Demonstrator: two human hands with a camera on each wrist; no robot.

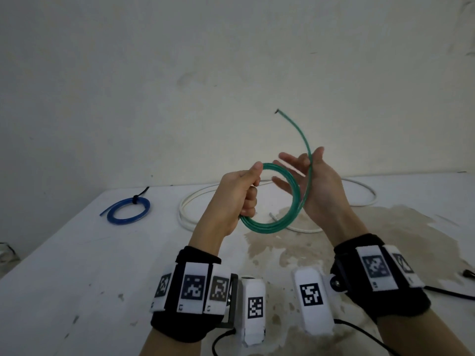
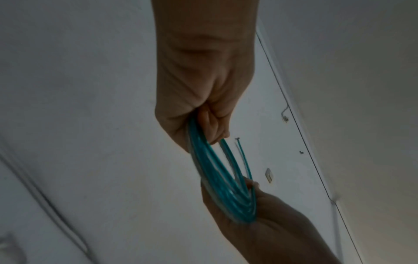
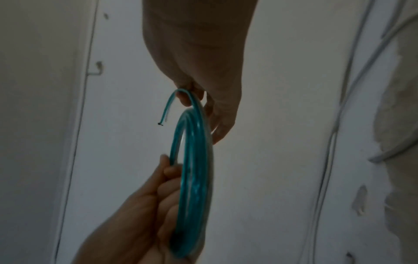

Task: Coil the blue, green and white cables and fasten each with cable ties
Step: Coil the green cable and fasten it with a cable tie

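My left hand grips the left side of the green cable, which is wound into a coil of several loops held upright above the table. My right hand has its fingers spread and straight. The coil's right side runs across its palm beside the thumb. The free end of the cable curves up toward the wall. The left wrist view shows the coil from its edge, between both hands. The blue cable lies coiled at far left, bound by a black tie. The white cable lies in loose loops behind my hands.
The white table has a brown stained patch under my hands. Its left edge slants down toward the near left. A plain wall rises close behind. A small dark object lies at the right edge beside a black wire.
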